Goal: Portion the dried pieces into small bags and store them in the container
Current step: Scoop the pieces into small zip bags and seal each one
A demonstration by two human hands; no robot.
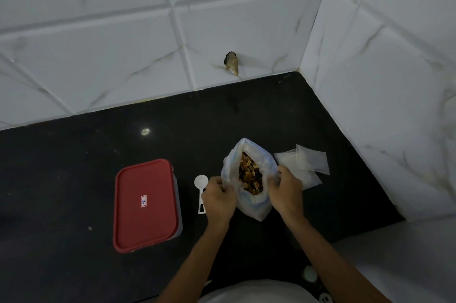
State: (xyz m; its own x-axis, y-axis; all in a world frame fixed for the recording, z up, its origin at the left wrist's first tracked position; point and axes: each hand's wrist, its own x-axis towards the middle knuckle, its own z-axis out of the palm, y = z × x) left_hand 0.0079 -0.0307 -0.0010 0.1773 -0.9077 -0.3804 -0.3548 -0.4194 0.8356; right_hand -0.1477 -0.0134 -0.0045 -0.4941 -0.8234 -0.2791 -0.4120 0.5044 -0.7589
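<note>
Counter (74, 167) black, walls (246, 19) white-tiled — left hand (218, 200), right hand (287, 191) gripping bag (256, 209) mouth

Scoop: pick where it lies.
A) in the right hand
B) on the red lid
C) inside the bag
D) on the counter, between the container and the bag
D: the scoop lies flat on the counter, with the container on one side and the bag on the other, next to the left hand.
</note>
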